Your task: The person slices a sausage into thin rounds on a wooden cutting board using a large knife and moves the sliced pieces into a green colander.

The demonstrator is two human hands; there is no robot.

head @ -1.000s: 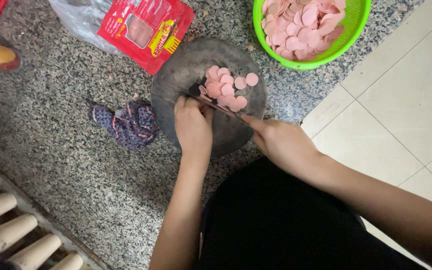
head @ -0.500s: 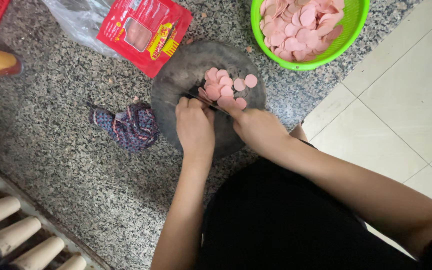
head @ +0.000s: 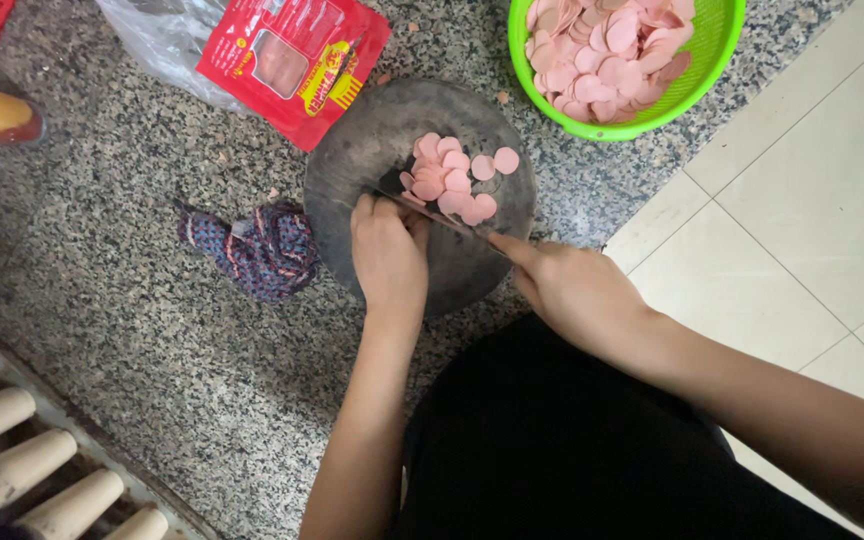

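A round dark chopping block [head: 352,150] sits on the speckled granite floor with a heap of pink sausage slices [head: 452,175] on it. My left hand [head: 387,250] rests on the block's near side, fingers curled over something I cannot make out. My right hand [head: 572,290] grips a knife [head: 442,215]. Its blade lies across the block just in front of the left fingers, next to the slices.
A green basket [head: 707,60] full of pink slices stands at the upper right. A red sausage packet [head: 292,60] on a clear plastic bag lies at the top. A dark patterned cloth [head: 262,250] lies left of the block. Pale rails [head: 22,450] cross the lower left corner.
My right hand drew in toward the block, then moved back out to the right along the knife. The left hand stayed on the block.
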